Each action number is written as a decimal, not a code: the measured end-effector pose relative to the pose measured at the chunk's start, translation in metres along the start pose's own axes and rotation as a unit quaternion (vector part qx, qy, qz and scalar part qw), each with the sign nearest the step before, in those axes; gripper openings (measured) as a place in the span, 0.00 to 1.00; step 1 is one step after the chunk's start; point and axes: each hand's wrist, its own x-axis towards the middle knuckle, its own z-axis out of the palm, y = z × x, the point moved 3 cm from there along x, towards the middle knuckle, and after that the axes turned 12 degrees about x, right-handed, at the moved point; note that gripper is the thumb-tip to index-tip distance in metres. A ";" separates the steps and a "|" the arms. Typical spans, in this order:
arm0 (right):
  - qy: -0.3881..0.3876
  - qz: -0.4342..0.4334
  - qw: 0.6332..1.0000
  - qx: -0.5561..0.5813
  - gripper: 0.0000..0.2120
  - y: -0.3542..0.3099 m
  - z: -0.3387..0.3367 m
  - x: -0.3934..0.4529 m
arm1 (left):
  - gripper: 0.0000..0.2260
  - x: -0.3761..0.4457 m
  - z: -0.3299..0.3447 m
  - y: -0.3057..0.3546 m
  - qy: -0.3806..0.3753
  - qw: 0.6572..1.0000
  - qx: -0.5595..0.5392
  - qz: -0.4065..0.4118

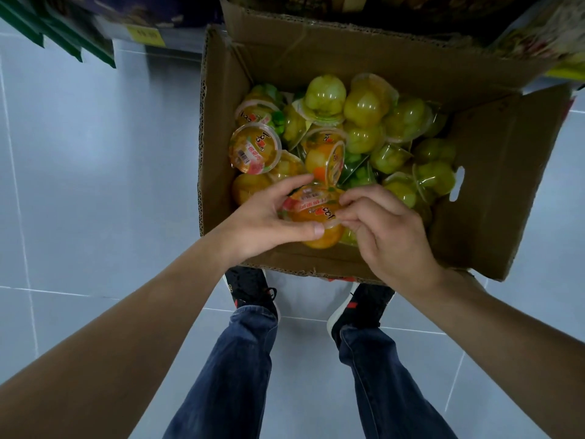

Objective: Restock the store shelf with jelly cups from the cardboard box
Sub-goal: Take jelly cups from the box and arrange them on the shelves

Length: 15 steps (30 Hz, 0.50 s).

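An open cardboard box (221, 128) stands on the floor in front of my feet, filled with several clear jelly cups, orange ones at the left and green ones (364, 106) at the right. Near the box's front wall, both hands hold one orange jelly cup (311, 205), its printed lid facing up. My left hand (266, 223) grips its left side, thumb under the near rim and fingers over the far rim. My right hand (389, 229) pinches its right edge with curled fingers. Another orange cup (254, 148) lies lid-up at the box's left.
The box's right flap (503, 185) hangs open and outward. Shelf edges with a yellow price tag (145, 34) and green packages (63, 36) sit at the top left, and more packaged goods (538, 36) at the top right. Grey floor tiles surround the box.
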 end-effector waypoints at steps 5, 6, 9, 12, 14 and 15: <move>-0.001 -0.006 1.000 -0.015 0.06 0.006 0.000 -0.003 | 0.47 0.008 -0.002 -0.005 0.018 0.999 0.031 -0.023; -0.004 0.002 1.000 -0.021 0.05 0.009 0.001 -0.004 | 0.47 0.008 -0.003 -0.004 0.028 0.999 0.040 -0.024; -0.009 0.089 0.996 -0.028 0.13 0.025 0.005 -0.003 | 0.47 0.012 -0.011 -0.012 0.100 0.990 0.091 -0.039; -0.013 0.257 0.966 -0.003 0.26 0.054 0.010 0.004 | 0.46 0.013 -0.023 -0.024 0.191 0.972 0.116 -0.067; -0.014 0.352 0.936 0.017 0.34 0.078 0.018 0.013 | 0.49 0.017 -0.030 -0.028 0.235 0.963 0.117 -0.064; -0.011 0.386 0.922 0.030 0.37 0.091 0.024 0.017 | 0.49 0.019 -0.033 -0.029 0.252 0.958 0.122 -0.059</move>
